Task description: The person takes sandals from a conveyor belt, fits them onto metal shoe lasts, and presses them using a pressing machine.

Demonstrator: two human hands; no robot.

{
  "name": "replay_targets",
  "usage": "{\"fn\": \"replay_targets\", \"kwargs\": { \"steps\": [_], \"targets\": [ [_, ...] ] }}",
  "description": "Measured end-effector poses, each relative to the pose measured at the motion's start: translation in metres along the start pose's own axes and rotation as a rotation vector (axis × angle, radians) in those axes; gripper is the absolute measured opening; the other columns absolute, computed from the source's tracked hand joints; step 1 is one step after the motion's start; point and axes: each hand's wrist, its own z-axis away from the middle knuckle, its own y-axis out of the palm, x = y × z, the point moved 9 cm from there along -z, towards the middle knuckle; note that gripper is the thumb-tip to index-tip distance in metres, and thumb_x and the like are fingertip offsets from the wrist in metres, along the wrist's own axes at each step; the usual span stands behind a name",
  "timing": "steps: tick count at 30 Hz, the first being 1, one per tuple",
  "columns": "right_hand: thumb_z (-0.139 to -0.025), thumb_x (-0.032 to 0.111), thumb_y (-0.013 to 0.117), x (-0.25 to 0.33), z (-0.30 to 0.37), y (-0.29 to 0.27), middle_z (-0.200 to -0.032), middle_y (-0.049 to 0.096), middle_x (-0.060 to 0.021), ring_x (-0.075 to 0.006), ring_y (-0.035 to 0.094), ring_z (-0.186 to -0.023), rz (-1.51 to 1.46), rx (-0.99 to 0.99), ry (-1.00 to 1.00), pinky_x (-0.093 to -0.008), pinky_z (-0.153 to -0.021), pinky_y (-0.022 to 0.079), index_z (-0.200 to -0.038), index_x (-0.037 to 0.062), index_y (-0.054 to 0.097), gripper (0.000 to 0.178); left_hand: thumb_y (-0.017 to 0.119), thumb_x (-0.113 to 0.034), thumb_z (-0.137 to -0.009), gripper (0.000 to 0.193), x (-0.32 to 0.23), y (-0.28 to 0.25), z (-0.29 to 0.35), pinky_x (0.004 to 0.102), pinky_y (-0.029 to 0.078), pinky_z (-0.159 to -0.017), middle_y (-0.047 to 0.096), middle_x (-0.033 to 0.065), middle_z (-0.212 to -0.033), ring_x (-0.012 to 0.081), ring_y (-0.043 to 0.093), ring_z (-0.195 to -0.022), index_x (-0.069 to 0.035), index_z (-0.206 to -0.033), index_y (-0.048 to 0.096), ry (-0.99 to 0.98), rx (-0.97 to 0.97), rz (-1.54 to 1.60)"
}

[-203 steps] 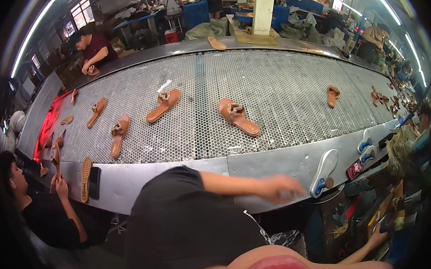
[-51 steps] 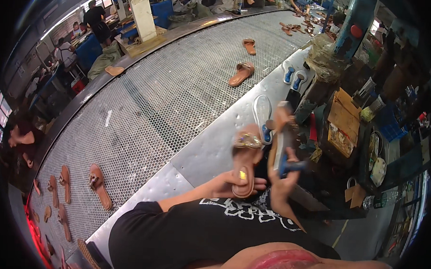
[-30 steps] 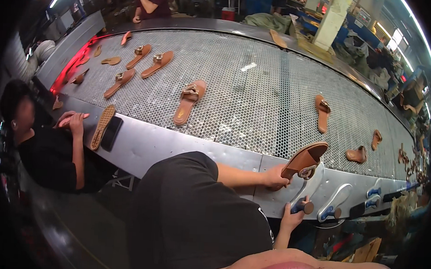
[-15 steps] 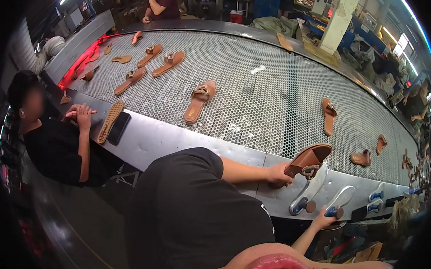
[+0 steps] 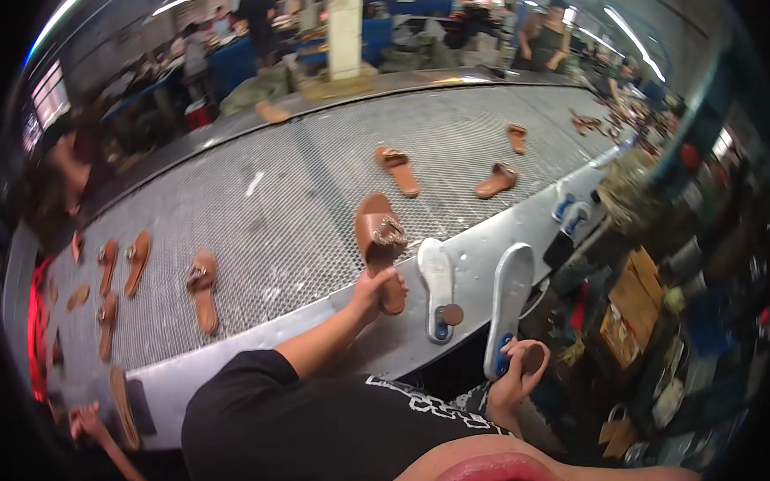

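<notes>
Brown slide sandal [image 5: 374, 245] with glittery strap [image 5: 389, 233] was gripped by left hand [image 5: 375, 293]; right hand [image 5: 516, 370], at its 4 o'clock, held grey sole-shaped plate [image 5: 512, 283] by round brown knob [image 5: 533, 358].

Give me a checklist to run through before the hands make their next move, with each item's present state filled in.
1. Left hand gripping the sandal near its heel: ok.
2. Right hand gripping the foot-shaped plate by its round knob: ok.
3. Second plate on the metal ledge, no hand on it: ok.
4. A hand free: not ok, both are occupied.
5. Sandal lifted clear of the mesh belt: cannot tell from this angle.
6. Sandal's underside checked: cannot tell, it faces away.
</notes>
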Motion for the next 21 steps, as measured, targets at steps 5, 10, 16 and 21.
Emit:
{"fn": "replay_targets", "kwargs": {
  "steps": [5,10,16,21],
  "targets": [
    [-0.090,0.022,0.063,0.032,0.020,0.023,-0.076,0.050,-0.0060,-0.0176,0.053,-0.069,-0.181,0.245,0.079,-0.0393,-0.088,0.043,-0.099,0.0030,0.047,0.027,0.055,-0.041,-0.092,0.044,-0.022,0.112,-0.037,0.0401,0.054,-0.076,0.062,0.0106,-0.092,0.0238,0.064,-0.084,-0.006,-0.117,0.048,0.144,0.105,-0.250],
    [-0.090,0.018,0.062,0.052,0.016,0.034,-0.075,0.052,-0.0063,-0.0175,0.054,-0.069,-0.159,0.271,-0.031,-0.0397,-0.090,0.041,-0.100,0.0029,0.045,0.025,0.057,-0.041,-0.088,0.042,0.019,0.188,0.007,0.0309,0.053,-0.069,0.064,0.0082,-0.090,0.0158,0.064,-0.075,-0.003,-0.105,0.056,-0.040,0.388,-0.028],
    [-0.083,0.009,0.066,0.054,0.020,0.016,-0.097,0.055,-0.0137,-0.0243,0.055,-0.096,-0.034,0.168,-0.034,-0.0443,-0.100,0.034,-0.106,0.0023,0.042,0.034,0.059,-0.029,-0.092,0.034,0.079,0.212,0.094,0.0299,0.047,-0.082,0.062,0.0057,-0.099,0.0120,0.057,-0.091,0.000,-0.110,0.054,-0.158,0.534,-0.189],
    [-0.065,0.013,0.082,0.050,0.028,0.000,-0.140,0.038,-0.0255,-0.0408,0.027,-0.137,0.580,0.512,-0.148,-0.0488,-0.109,0.026,-0.120,0.0004,0.042,0.070,0.058,-0.032,-0.093,0.044,0.065,0.234,0.105,0.0306,0.047,-0.086,0.063,0.0065,-0.100,0.0132,0.058,-0.093,0.001,-0.120,0.047,-0.167,0.520,-0.175]
  ]
}}
